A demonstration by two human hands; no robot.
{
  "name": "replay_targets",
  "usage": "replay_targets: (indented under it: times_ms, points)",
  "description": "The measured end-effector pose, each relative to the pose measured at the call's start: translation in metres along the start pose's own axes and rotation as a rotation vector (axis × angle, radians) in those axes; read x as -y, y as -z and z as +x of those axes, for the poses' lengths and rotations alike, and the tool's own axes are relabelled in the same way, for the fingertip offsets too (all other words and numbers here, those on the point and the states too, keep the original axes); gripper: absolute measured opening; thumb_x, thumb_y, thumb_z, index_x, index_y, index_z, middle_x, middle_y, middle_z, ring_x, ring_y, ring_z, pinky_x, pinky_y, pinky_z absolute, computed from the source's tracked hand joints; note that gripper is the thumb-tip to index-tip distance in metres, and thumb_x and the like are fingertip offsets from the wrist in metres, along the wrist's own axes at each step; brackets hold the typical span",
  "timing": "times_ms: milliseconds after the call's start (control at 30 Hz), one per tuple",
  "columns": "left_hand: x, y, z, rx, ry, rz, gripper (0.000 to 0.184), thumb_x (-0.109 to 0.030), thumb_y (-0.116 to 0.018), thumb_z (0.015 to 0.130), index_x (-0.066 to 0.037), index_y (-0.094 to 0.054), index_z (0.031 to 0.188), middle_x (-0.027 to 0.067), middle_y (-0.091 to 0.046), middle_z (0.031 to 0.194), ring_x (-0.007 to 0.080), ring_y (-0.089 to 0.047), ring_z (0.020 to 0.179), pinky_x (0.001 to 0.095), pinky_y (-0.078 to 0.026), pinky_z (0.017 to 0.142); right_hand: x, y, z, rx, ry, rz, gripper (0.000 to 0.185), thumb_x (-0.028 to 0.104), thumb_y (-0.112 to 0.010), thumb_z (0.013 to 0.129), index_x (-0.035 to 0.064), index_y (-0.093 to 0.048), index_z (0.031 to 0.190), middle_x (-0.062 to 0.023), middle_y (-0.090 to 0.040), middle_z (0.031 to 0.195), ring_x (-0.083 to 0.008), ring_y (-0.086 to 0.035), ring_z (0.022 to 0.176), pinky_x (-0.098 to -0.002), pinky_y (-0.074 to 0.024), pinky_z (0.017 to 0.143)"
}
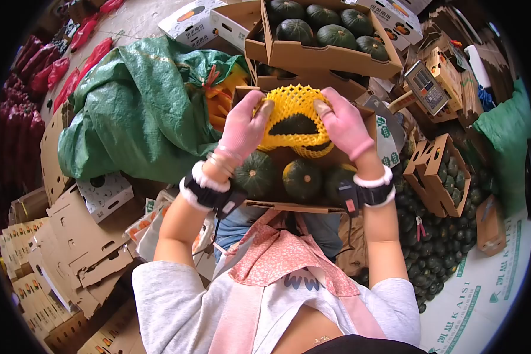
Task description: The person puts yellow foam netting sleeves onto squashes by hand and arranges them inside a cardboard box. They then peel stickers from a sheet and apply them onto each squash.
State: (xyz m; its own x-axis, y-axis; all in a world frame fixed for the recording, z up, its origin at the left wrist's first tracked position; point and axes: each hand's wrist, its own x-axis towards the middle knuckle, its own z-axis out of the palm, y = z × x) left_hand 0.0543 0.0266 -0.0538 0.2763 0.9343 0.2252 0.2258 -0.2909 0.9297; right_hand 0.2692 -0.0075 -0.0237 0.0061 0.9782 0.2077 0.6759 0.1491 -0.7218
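Both hands wear pink gloves and hold a yellow foam net [298, 94] stretched between them. My left hand [245, 121] pinches its left edge, and my right hand [343, 121] pinches its right edge. Through the net's opening a dark green pumpkin shows; whether it is inside the net or below it I cannot tell. Beneath the net is an open cardboard box [324, 208]. Along its near side lie a green pumpkin [255, 175], a pumpkin with an orange patch [301, 179] and another pumpkin [338, 182], partly hidden by my right wrist.
Beyond the hands stands a cardboard box [330, 59] of green pumpkins. A green woven sack [135, 112] bulges at the left, above flattened cardboard [82, 236]. At the right are a scale display [426, 87], a tilted crate [422, 177] and a pile of small pumpkins [430, 253].
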Motion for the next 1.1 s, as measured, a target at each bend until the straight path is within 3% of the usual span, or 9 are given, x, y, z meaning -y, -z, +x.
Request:
replay_targets:
  times_ms: [33,133,267,500,667,900,1000,1067,1100]
  points:
    - [0.009,-0.008,0.006,-0.016,-0.031,0.041,0.017,-0.020,-0.057,0.096,-0.003,-0.055,0.096,-0.0014,-0.047,0.069,0.0090,-0.040,0.064,0.0262,-0.040,0.059,-0.011,-0.008,0.003,-0.025,0.008,-0.077,0.016,0.021,-0.054,0.096,0.0058,-0.054,0.102,-0.0093,-0.054,0.077,-0.0161,-0.058,0.076,-0.0339,-0.0469,0.068]
    - [0.020,-0.018,0.015,0.169,0.244,-0.301,0.017,-0.021,-0.052,0.100,-0.006,-0.053,0.106,-0.0053,-0.045,0.082,0.0050,-0.039,0.074,0.0201,-0.039,0.066,-0.026,-0.010,-0.004,0.094,-0.364,0.478,0.015,0.020,-0.053,0.098,0.0056,-0.052,0.103,-0.0076,-0.055,0.078,-0.0157,-0.055,0.075,-0.0309,-0.0464,0.069]
    - [0.014,-0.032,0.003,0.229,0.218,-0.512,0.019,-0.022,-0.051,0.101,-0.006,-0.051,0.110,-0.0053,-0.044,0.085,0.0040,-0.038,0.078,0.0182,-0.037,0.069,-0.033,-0.016,-0.030,-0.206,0.081,0.377,0.011,0.014,-0.054,0.098,0.0044,-0.051,0.100,-0.0050,-0.053,0.078,-0.0154,-0.045,0.069,-0.0265,-0.0446,0.067]
    - [0.012,-0.056,0.015,0.182,0.067,-0.285,0.013,-0.017,-0.055,0.098,-0.004,-0.054,0.101,-0.0054,-0.044,0.080,0.0050,-0.037,0.073,0.0189,-0.037,0.064,-0.031,-0.008,-0.046,-0.418,0.011,0.288,0.014,0.016,-0.059,0.096,0.0030,-0.054,0.099,-0.0084,-0.053,0.077,-0.0123,-0.048,0.072,-0.0267,-0.0466,0.069]
    - [0.022,-0.076,0.026,0.117,0.247,-0.313,0.017,-0.019,-0.060,0.096,-0.001,-0.059,0.094,-0.0032,-0.051,0.074,0.0067,-0.042,0.069,0.0219,-0.040,0.063,-0.058,-0.004,-0.041,-0.443,-0.283,0.425,0.014,0.016,-0.059,0.096,0.0024,-0.060,0.093,0.0013,-0.056,0.079,-0.0069,-0.046,0.072,-0.0227,-0.0434,0.067]
    - [0.034,-0.083,0.034,0.160,0.547,-0.594,0.026,-0.024,-0.063,0.095,0.002,-0.062,0.094,-0.0018,-0.058,0.079,0.0077,-0.046,0.072,0.0244,-0.044,0.066,-0.093,-0.006,-0.039,-0.323,-0.534,0.534,0.015,0.017,-0.054,0.097,0.0046,-0.060,0.102,-0.0023,-0.061,0.082,-0.0106,-0.054,0.076,-0.0262,-0.0465,0.069]
    - [0.053,-0.090,0.032,0.167,0.173,-0.090,0.031,-0.029,-0.052,0.099,0.002,-0.057,0.096,0.0197,-0.059,0.079,0.0330,-0.055,0.074,0.0376,-0.047,0.070,-0.086,-0.006,-0.035,-0.462,-0.430,-0.035,0.022,0.026,-0.055,0.096,0.0041,-0.054,0.095,-0.0170,-0.063,0.080,-0.0366,-0.060,0.073,-0.0409,-0.0488,0.066]
    - [0.053,-0.091,0.029,0.194,0.143,-0.003,0.028,-0.028,-0.049,0.099,0.000,-0.055,0.098,0.0286,-0.059,0.087,0.0491,-0.053,0.087,0.0446,-0.046,0.074,-0.073,0.003,-0.045,-0.539,-0.344,-0.164,0.020,0.026,-0.054,0.096,0.0060,-0.052,0.095,-0.0200,-0.061,0.080,-0.0423,-0.058,0.076,-0.0465,-0.0475,0.065]
    - [0.053,-0.093,0.028,0.207,0.132,0.009,0.029,-0.028,-0.050,0.099,0.000,-0.055,0.098,0.0275,-0.060,0.086,0.0470,-0.055,0.085,0.0436,-0.046,0.074,-0.063,0.008,-0.053,-0.577,-0.299,-0.232,0.019,0.026,-0.053,0.096,0.0070,-0.050,0.095,-0.0215,-0.061,0.080,-0.0451,-0.057,0.077,-0.0493,-0.0469,0.064]
